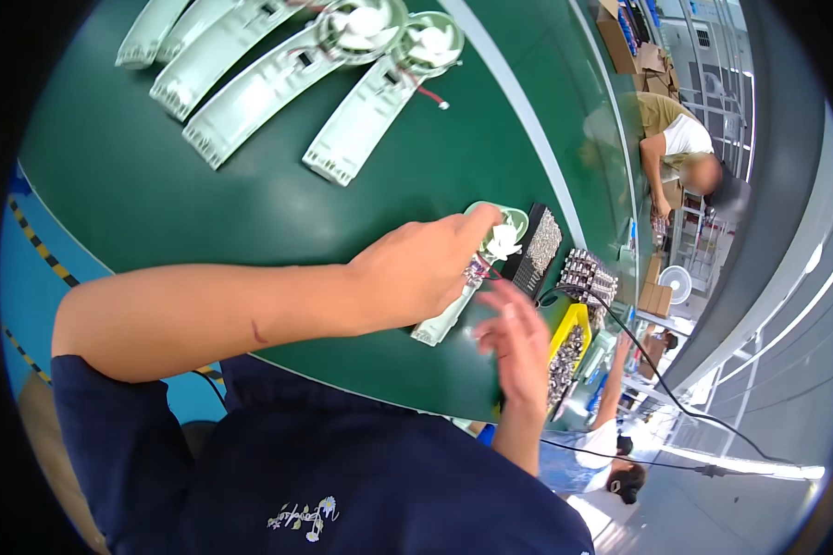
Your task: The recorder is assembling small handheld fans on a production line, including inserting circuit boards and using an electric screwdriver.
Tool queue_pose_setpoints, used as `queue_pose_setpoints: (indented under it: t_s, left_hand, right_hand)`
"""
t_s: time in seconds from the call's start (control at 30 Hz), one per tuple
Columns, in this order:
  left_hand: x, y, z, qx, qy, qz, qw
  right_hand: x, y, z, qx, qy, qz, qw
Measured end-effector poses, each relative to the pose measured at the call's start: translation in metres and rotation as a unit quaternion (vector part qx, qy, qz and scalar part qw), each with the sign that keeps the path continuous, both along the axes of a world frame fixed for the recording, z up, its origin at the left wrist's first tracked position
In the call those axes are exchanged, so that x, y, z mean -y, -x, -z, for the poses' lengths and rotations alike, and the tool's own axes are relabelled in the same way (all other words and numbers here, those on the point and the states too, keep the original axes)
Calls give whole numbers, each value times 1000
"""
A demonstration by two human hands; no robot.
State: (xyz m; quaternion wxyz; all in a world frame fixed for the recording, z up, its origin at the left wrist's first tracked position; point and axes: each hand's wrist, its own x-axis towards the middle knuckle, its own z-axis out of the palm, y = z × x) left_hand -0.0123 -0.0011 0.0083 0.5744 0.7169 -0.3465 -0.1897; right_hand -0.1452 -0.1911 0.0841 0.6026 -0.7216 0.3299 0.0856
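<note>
A pale green handheld-fan housing (440,326) lies on the green table in front of me, with a white fan blade (503,242) in its round end and thin red wires near the middle. My left hand (426,264) reaches across from the left with its fingers bent over the housing, gripping it near the round end and hiding much of it. Just right of the housing is my right hand (516,347), fingers stretched out and a little blurred, with nothing visible in them.
Several similar housings with fans (352,120) lie at the far left. Right of my hands are a black tray of small metal parts (539,240), stacked small parts (588,275), a yellow bin (569,347) and a black cable (639,347). Other people (685,148) sit beyond.
</note>
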Motion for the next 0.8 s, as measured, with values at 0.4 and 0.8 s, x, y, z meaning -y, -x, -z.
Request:
queue_pose_setpoints:
  t_s: [0.4, 0.8]
  left_hand:
    - [18, 2, -12, -195, 63, 13, 979]
    - [14, -6, -14, -185, 115, -21, 976]
  right_hand:
    - [2, 0, 22, 10, -325, 77, 943]
    - [-4, -15, 44, 119, -231, 48, 964]
